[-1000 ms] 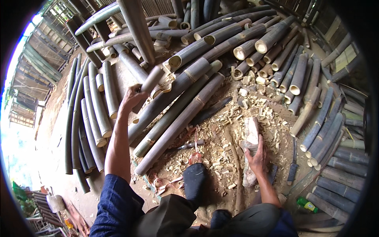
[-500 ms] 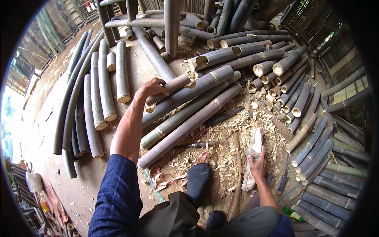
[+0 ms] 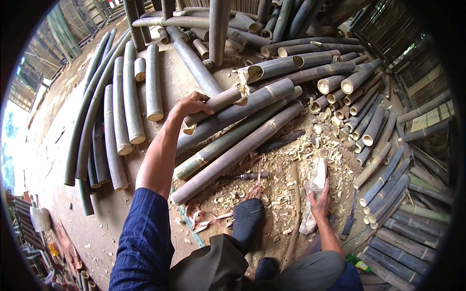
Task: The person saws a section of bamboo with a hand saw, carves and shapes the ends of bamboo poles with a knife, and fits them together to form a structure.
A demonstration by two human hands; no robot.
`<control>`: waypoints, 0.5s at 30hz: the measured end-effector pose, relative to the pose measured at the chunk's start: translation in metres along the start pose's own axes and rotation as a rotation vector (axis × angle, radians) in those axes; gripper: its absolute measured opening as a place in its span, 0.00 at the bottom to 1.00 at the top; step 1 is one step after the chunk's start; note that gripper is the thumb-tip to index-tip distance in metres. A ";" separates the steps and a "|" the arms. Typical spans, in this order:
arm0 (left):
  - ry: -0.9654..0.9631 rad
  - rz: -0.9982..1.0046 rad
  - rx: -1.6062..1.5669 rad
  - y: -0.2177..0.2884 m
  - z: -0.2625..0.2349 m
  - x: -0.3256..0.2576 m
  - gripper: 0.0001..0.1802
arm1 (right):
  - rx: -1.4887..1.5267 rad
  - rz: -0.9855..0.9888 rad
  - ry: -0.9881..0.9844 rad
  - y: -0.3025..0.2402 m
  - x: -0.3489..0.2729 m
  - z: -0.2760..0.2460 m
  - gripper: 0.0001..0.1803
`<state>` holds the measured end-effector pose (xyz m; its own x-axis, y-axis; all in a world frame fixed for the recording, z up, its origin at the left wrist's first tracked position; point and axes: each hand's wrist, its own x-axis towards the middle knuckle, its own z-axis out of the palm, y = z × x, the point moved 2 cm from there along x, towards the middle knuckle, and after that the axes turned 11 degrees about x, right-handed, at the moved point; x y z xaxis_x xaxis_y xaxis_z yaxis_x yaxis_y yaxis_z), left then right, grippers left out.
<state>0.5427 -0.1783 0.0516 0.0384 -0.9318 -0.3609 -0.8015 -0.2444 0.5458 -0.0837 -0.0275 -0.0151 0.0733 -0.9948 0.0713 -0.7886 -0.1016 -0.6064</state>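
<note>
My left hand [image 3: 194, 104] is closed around a short bamboo piece [image 3: 224, 100], resting across a longer, thicker bamboo pole [image 3: 242, 111]. Pale splintered wood shows at the piece's far end. At right, my right hand [image 3: 319, 202] grips a chunky wooden club [image 3: 307, 219] with a bare, pale upper part and a rougher grey lower part. Its fingers partly cover the wood. Two more long poles, one greenish [image 3: 204, 157] and one purplish-grey [image 3: 228, 162], lie side by side just below the thick one.
Wood shavings [image 3: 276, 194] litter the ground between my feet and the poles. A knife-like tool with a dark handle [image 3: 348, 225] lies right of the club. Cut bamboo lengths [image 3: 131, 97] lie at left, and bamboo stacks [image 3: 388, 194] line the right. An upright post [image 3: 216, 34] stands ahead.
The view has shifted slightly, so the scene sits a little further right. Both hands keep their holds, with little visible movement of the bamboo piece or the club.
</note>
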 end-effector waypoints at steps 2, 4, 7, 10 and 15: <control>-0.022 -0.030 0.029 -0.002 0.000 -0.001 0.44 | -0.001 0.015 0.002 -0.001 -0.002 0.001 0.51; -0.045 -0.052 0.043 0.010 0.003 -0.004 0.47 | -0.013 0.033 0.004 -0.001 -0.003 -0.003 0.51; -0.034 -0.093 0.086 0.012 0.008 -0.010 0.50 | -0.018 0.051 -0.001 -0.003 -0.003 -0.004 0.51; -0.050 -0.126 0.100 0.006 0.016 -0.015 0.53 | -0.022 0.059 -0.008 -0.003 -0.001 -0.004 0.51; -0.136 -0.134 -0.024 0.011 0.015 -0.024 0.54 | -0.036 0.047 -0.002 -0.004 -0.001 -0.005 0.51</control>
<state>0.5236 -0.1548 0.0548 0.0620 -0.8461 -0.5294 -0.7798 -0.3721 0.5034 -0.0842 -0.0261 -0.0089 0.0371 -0.9985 0.0414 -0.8124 -0.0543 -0.5805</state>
